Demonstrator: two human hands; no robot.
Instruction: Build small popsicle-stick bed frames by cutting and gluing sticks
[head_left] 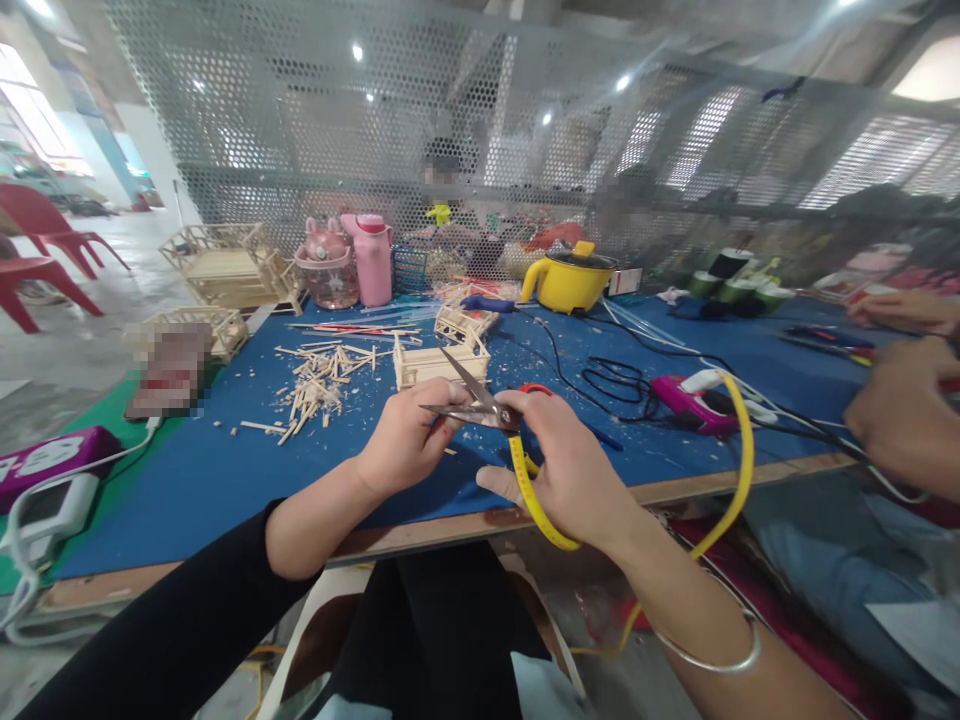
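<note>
My right hand (pixel 574 465) is wrapped round a pair of scissors (pixel 480 398), whose blades stand apart and point left. Red and yellow show at the scissors' handles, and a yellow band with tick marks curves down below my fingers. My left hand (pixel 414 432) is closed in a pinch right at the blades; anything between its fingertips is too small or hidden to make out. Just beyond both hands stands a small frame built of wooden sticks (pixel 431 368), with another stick piece (pixel 465 322) behind it. Left of these lies a loose pile of short wooden sticks (pixel 315 390).
Larger stick models (pixel 229 265) stand back left, beside a pink bottle (pixel 373 260). A yellow pot (pixel 574 280), a blue-handled tool (pixel 487 303) and black cords lie behind. A purple power strip (pixel 694 405) is at right, near another person's hands (pixel 904 410). A phone (pixel 169 370) stands left.
</note>
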